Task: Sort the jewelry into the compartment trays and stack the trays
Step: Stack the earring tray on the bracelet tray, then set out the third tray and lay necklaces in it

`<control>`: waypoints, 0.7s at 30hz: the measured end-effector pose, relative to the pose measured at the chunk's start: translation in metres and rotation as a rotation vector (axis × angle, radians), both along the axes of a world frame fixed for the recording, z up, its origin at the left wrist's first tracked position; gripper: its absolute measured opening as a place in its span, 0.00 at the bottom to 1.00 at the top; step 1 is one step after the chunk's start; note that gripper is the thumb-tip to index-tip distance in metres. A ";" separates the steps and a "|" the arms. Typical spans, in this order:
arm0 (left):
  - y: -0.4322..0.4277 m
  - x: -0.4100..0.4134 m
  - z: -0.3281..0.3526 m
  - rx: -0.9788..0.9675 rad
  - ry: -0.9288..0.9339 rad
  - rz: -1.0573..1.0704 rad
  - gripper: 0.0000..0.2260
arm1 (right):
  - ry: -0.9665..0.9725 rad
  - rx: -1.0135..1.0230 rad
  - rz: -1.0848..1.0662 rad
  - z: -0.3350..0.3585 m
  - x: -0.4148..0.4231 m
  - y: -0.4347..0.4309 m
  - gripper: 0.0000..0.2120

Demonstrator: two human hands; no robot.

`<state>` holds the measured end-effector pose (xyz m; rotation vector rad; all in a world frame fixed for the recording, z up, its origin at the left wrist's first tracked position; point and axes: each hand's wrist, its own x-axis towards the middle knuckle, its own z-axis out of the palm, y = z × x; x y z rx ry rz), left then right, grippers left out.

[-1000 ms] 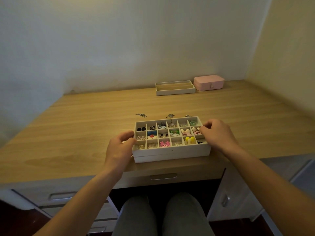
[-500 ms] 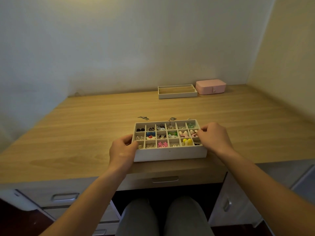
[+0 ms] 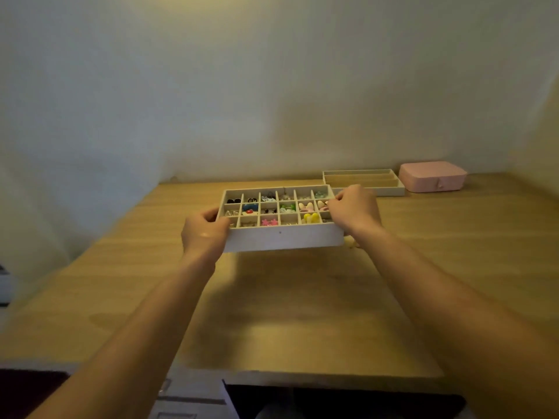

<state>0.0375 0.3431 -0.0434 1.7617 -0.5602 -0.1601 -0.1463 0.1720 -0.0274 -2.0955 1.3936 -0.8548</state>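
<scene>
A white compartment tray (image 3: 284, 238) with many small cells holds colourful earrings and small jewelry. It hangs in the air above the wooden table (image 3: 302, 306) and casts a shadow below. My left hand (image 3: 204, 234) grips its left end and my right hand (image 3: 354, 210) grips its right end. Behind my right hand, near the wall, a second pale tray (image 3: 390, 192) with long compartments sits on the table; it looks empty. The held tray hides the table right behind it.
A closed pink jewelry box (image 3: 432, 176) stands at the back right, just right of the long-compartment tray. Walls close off the back and the right side. Drawers sit under the table's front edge (image 3: 302, 375).
Both hands have lifted the compartment tray off the table's front edge and carried it away from me, toward the far tray. The camera has moved forward.
</scene>
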 end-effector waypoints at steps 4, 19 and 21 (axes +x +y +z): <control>-0.038 0.050 -0.002 0.020 0.008 0.056 0.10 | 0.038 -0.031 0.012 0.010 0.058 -0.035 0.11; -0.111 0.116 -0.039 0.279 -0.002 0.038 0.11 | 0.013 0.099 0.036 -0.060 0.129 -0.111 0.12; -0.116 0.111 -0.031 0.382 -0.075 0.056 0.15 | -0.005 0.129 0.076 -0.055 0.119 -0.114 0.16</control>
